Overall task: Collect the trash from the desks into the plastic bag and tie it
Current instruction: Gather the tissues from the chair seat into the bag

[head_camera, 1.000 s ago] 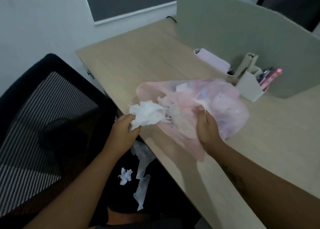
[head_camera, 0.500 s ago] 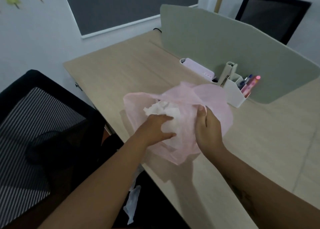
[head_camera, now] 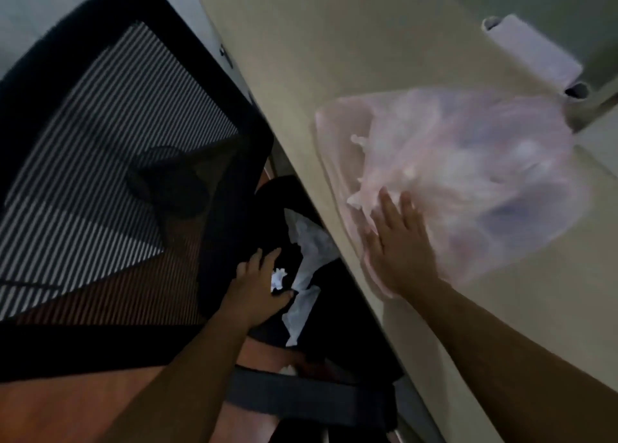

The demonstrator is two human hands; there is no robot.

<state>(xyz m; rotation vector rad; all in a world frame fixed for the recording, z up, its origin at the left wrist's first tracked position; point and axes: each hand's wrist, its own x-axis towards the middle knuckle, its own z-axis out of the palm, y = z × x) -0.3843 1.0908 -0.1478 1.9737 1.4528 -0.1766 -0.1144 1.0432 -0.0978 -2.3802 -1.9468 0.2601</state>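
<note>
A pink, see-through plastic bag (head_camera: 468, 175) with crumpled white tissues inside lies on the beige desk (head_camera: 334, 58), near its left edge. My right hand (head_camera: 398, 242) rests flat on the bag's near side, fingers spread, pinning it to the desk. My left hand (head_camera: 257, 288) is down below the desk edge, over the dark chair seat, its fingers curled around a small crumpled white tissue (head_camera: 278, 278). A longer strip of white tissue (head_camera: 307, 268) lies on the seat right beside that hand.
A black mesh chair back (head_camera: 110, 148) stands at the left, close to the desk edge. A pale lilac box (head_camera: 531, 51) and a white holder (head_camera: 582, 108) sit at the desk's far right, by the grey divider. The view is dim and blurred.
My left hand has left the bag and dropped to the chair seat, closing around a small tissue. My right hand went from gripping the bag's rim to lying flat on it. The view tilted down.
</note>
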